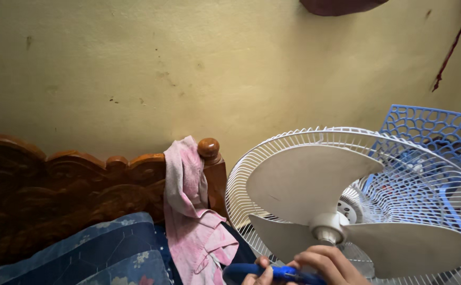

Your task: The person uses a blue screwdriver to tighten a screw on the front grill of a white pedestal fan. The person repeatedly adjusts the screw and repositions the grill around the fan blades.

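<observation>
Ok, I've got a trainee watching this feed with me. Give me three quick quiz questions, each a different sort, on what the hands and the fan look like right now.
1. True or false: the front grille is off the white fan, so its blades are bare.
2. Multiple choice: the pink cloth hangs over A) the blue plastic chair, B) the wooden headboard, C) the fan's rear guard.
3. Fill in: both the hand nearer the fan's hub and the other hand grip a ____-coloured tool.

Key: 1 true; 2 B; 3 blue.
</observation>
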